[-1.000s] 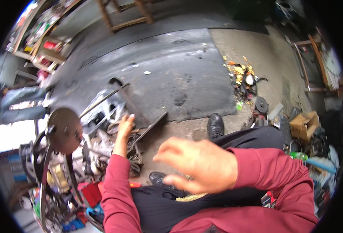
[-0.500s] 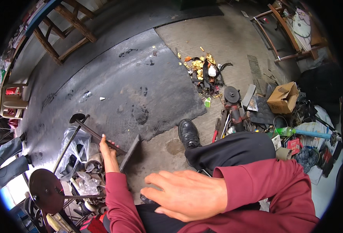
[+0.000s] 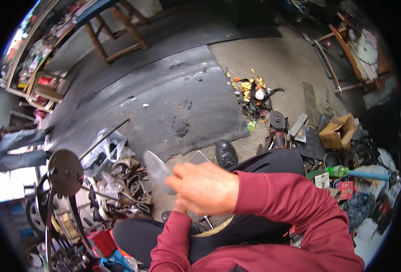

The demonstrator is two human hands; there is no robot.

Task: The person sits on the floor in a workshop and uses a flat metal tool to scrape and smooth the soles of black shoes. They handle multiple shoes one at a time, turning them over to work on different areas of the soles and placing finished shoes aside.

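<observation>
In front of my lap, my two hands meet at a metal piece with a rounded, greyish disc end [image 3: 156, 167] and a flat plate showing beyond my knuckles. My right hand [image 3: 206, 188] lies over the front, fingers curled and closed at the disc's near edge. Beneath it my left hand [image 3: 181, 205] is mostly covered, with only the wrist and lower hand showing; it is closed round the piece. The disc is slightly blurred, and the shaft between disc and plate is hidden by my hands.
At left stands a dark round plate on metal legs [image 3: 65, 172], near a plastic bag [image 3: 104, 147] and scrap. An angle grinder [image 3: 278, 129] is beyond my right knee, left of a cardboard box [image 3: 338, 131]. A debris heap [image 3: 255, 95] lies ahead; a person's legs [image 3: 21, 147] are far left.
My left hand has brought the metal piece in from the left toward my lap and turned it. My right hand has closed in over it. The view has shifted left.
</observation>
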